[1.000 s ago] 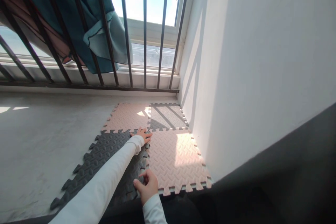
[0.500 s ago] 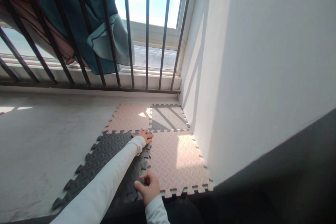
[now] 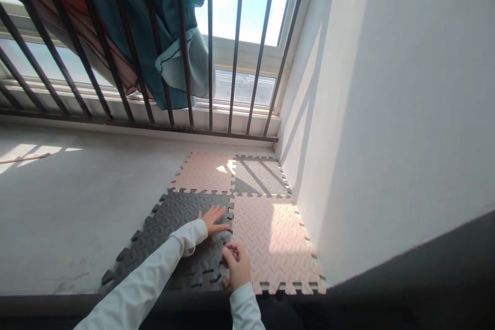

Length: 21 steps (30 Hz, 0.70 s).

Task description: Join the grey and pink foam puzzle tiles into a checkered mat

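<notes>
— What are the hands on?

— The dark grey foam tile, the near-left one of the set on the concrete floor. The left hand lies flat on it, fingers spread wide and pressing down near the tile's right edge, gripping nothing.

— And the other one?

— The right hand sits at the toothed seam where the dark tile meets the near pink tile. Its fingers are curled in narrow, tips close together at the seam edge; whether they pinch the edge or only press on it, I cannot tell.

— How many tiles in all?

— Four, laid two by two in the corner against the white wall. Two pink: the near-right one and the far pink tile at far left. One light grey tile at far right, crossed by bar shadows. One dark grey. All four meet at their interlocking edges.

— Beyond them?

— Black window bars run along the far side, and a teal cloth hangs behind them, with something red further left. Both arms wear white sleeves.
</notes>
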{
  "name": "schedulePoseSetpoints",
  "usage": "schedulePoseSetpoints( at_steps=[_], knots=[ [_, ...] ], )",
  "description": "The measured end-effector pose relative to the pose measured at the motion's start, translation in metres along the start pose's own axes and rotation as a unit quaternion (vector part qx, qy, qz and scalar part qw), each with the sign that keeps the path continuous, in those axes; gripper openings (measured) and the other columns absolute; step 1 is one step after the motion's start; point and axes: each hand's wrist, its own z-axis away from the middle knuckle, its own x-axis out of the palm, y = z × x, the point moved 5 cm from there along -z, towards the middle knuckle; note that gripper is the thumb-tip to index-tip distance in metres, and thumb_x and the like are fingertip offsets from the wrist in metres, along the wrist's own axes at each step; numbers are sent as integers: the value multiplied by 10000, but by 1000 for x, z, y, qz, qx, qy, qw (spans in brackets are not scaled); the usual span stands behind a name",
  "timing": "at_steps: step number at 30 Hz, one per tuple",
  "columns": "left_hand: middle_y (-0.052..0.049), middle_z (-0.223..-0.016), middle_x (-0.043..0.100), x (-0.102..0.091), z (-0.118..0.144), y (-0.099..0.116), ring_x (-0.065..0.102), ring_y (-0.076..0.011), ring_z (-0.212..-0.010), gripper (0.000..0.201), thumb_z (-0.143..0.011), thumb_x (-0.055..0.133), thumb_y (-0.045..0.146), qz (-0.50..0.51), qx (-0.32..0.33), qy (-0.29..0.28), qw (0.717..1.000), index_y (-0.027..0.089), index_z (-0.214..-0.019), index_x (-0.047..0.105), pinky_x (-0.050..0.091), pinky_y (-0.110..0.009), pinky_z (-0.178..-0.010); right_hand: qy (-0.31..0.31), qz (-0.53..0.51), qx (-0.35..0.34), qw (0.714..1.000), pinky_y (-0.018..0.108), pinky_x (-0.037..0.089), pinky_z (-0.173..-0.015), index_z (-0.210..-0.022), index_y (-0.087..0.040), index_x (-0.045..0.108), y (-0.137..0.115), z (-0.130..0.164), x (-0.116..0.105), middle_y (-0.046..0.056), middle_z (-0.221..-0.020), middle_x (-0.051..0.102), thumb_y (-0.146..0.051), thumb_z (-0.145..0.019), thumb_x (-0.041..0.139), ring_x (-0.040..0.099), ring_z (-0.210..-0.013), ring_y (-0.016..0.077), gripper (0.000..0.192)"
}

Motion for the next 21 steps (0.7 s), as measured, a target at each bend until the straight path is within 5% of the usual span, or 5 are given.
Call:
schedulePoseSetpoints(
  at_steps=[5,9,11,16,21],
  knots=[
    [-41,-1420,36,51,85,-27,19,-305,-1280,933,-578,562,359,-99,7,51,994,286,-1341,30,121,-584,-972,-51,118,0,992,212,387,-512,-776,-193,465,-17,-12,-9,-68,-483,445,-181,-626,408,480,-492,111,160],
    [-5,-1382,216,83,98,-38,163,-239,-1273,768,-592,439,127,-141,-50,158,976,284,-1317,243,185,-466,-1021,-73,288,-27,954,267,397,-630,-878,-174,539,-36,-40,-18,6,-592,566,-131,-680,413,549,-628,156,239],
    [-12,-1328,343,93,95,-40,290,-228,-1230,703,-600,398,90,-159,-24,237,958,286,-1274,354,263,-433,-998,-64,381,-45,921,327,359,-791,-1073,-167,505,-46,-66,-22,101,-903,594,-88,-700,400,515,-921,206,395],
    [-25,-1143,571,84,108,-32,465,-155,-1103,677,-673,295,9,-202,93,511,830,219,-1316,272,222,-366,-1025,-136,535,-53,832,388,318,-880,-1231,-375,352,-52,-135,-4,26,-1362,267,-85,-692,479,307,-1177,236,625],
    [-23,-1035,634,66,119,-25,505,-132,-1054,598,-743,236,20,-200,121,572,786,191,-1315,276,164,-348,-1049,-155,611,-39,775,493,297,-872,-1216,-462,319,-48,-176,14,19,-1342,292,-252,-822,373,249,-1209,275,450]
  ],
)
